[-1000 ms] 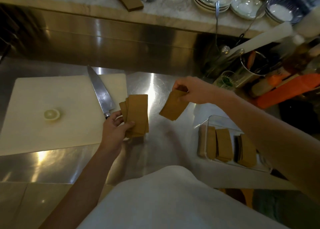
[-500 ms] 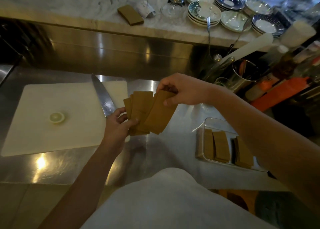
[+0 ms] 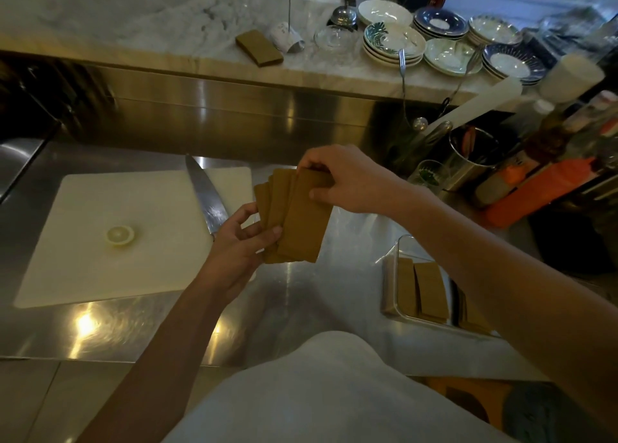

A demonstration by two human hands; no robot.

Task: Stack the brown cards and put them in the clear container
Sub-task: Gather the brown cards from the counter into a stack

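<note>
A fanned bunch of brown cards (image 3: 294,218) is held above the steel counter. My left hand (image 3: 239,243) grips its lower left edge from below. My right hand (image 3: 344,180) pinches the top of the frontmost card, which lies on the bunch. At the right stands the clear container (image 3: 399,247) with more brown cards (image 3: 429,290) upright inside; my right forearm hides its right part. Another brown card stack (image 3: 259,47) lies on the marble shelf at the back.
A white cutting board (image 3: 100,228) lies at the left with a lemon slice (image 3: 120,235) and a large knife (image 3: 207,196) on it. Plates and bowls (image 3: 394,43) crowd the back shelf. A steel utensil cup (image 3: 475,161), bottles and an orange bottle (image 3: 541,191) stand at the right.
My right hand has carried its single card leftward onto the bunch in my left hand. The camera has tilted up a little.
</note>
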